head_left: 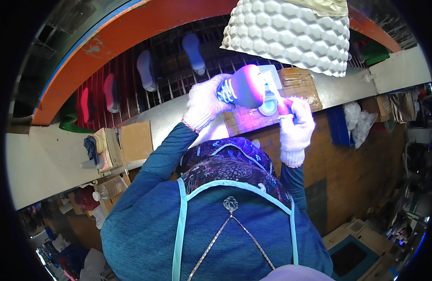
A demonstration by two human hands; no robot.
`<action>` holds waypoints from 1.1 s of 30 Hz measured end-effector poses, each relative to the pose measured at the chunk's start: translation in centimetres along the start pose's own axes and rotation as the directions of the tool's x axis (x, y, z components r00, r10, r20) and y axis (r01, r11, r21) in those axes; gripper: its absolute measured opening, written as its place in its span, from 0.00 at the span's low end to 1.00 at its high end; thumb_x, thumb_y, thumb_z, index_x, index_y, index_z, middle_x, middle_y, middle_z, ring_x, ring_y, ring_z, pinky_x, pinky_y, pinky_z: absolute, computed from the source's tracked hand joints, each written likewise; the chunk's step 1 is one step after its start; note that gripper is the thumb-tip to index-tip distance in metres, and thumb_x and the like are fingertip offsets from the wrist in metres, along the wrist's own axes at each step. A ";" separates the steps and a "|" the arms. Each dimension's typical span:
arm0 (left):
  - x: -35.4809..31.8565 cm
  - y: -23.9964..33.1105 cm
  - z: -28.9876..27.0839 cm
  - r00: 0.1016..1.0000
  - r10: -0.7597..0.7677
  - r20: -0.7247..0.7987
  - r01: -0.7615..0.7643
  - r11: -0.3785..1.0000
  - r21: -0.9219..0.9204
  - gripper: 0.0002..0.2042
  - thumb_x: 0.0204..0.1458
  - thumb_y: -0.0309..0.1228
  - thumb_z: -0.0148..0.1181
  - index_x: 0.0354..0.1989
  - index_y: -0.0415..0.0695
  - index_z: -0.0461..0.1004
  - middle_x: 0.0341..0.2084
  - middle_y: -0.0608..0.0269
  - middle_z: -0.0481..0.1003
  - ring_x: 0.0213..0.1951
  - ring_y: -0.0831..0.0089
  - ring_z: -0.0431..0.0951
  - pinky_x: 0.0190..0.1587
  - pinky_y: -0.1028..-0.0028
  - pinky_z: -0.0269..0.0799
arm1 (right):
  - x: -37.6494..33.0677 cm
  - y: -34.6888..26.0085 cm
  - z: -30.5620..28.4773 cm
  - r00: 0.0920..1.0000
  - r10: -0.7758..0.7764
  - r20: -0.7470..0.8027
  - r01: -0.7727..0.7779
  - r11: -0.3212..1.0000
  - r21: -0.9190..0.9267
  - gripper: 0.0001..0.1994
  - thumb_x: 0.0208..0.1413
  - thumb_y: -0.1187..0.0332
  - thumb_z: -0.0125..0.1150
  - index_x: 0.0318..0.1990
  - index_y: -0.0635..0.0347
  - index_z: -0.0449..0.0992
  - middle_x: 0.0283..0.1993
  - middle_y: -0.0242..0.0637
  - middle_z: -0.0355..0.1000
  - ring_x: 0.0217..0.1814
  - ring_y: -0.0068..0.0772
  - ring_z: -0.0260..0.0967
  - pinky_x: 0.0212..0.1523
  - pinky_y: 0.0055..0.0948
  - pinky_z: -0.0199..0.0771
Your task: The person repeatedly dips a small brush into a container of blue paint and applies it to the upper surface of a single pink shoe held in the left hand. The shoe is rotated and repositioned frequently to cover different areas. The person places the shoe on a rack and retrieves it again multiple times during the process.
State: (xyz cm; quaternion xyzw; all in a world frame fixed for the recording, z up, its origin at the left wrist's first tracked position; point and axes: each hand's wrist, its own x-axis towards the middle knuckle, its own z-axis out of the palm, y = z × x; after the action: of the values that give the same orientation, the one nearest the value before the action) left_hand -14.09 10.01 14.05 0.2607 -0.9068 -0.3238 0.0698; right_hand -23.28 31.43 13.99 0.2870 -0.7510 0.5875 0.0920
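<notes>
A white knitted glove covers my left hand [204, 100], its fingers closed around a dark shoe [248, 86] with white laces. The shoe is held tilted above a tape-covered board [244, 122]. In my gloved right hand [298, 122] is a brush [274, 86] with a red handle and a pale head, pointing up beside the shoe. Glare hides whether the bristles touch it. Just under the brush, a small round cup [268, 107] with pale contents stands on the board.
Several shoe soles [193, 54] lie on a barred rack [169, 75] beneath an orange arched frame [80, 65]. A white dimpled sheet [288, 35] hangs at the far right. Cardboard [136, 142] lies at the left, near a clear bottle [109, 188].
</notes>
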 end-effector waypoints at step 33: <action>-5.3 9.1 3.9 0.935 -0.041 0.353 0.330 0.471 -0.818 0.32 0.30 0.23 0.79 0.51 0.41 0.75 0.43 0.63 0.79 0.48 0.71 0.77 0.53 0.70 0.72 | 14.0 5.4 -4.5 0.759 -0.386 0.524 0.322 0.922 0.213 0.08 0.50 0.74 0.69 0.37 0.68 0.79 0.35 0.36 0.71 0.34 0.24 0.68 0.34 0.25 0.70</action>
State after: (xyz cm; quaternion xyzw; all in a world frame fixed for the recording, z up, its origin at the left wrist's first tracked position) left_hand -14.65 20.87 16.90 0.2382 -0.5857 -0.7744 0.0242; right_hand -38.58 31.93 17.53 0.5867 -0.6434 0.4904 -0.0368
